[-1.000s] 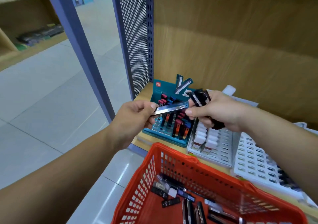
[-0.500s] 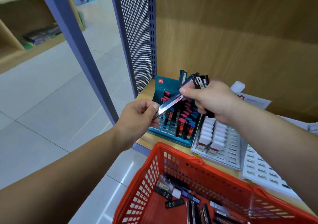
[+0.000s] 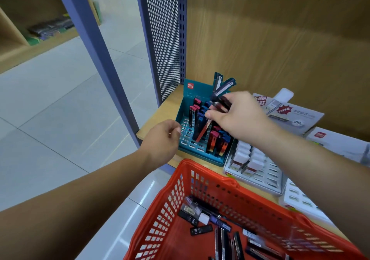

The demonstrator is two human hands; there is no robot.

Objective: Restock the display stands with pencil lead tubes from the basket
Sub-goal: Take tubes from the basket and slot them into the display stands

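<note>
Basket (image 3: 210, 176), orange, is located at the lower centre of the frame. Loose pencil lead tubes (image 3: 201, 229) are scattered on its floor. Above it, at frame centre, a teal display stand (image 3: 200, 157) is set on the shelf (image 3: 170, 107). Red- and blue-capped upright tubes (image 3: 213, 141) are slotted mainly in its right half. Just right of it, a grey stand (image 3: 266, 177) is loaded with white-capped tubes (image 3: 243, 157) in its left columns.

A bundle of dark tubes (image 3: 222, 102) is gripped by the right hand (image 3: 242, 117) over the teal stand. One tilted tube (image 3: 202, 133) is leaned into that stand below the thumb. The left hand (image 3: 160, 141) is loosely curled at the stand's left front, and nothing is seen in it.

Half a second earlier, one tube was pinched between both hands above the stand. The left hand is now released from it and lowered.
</note>
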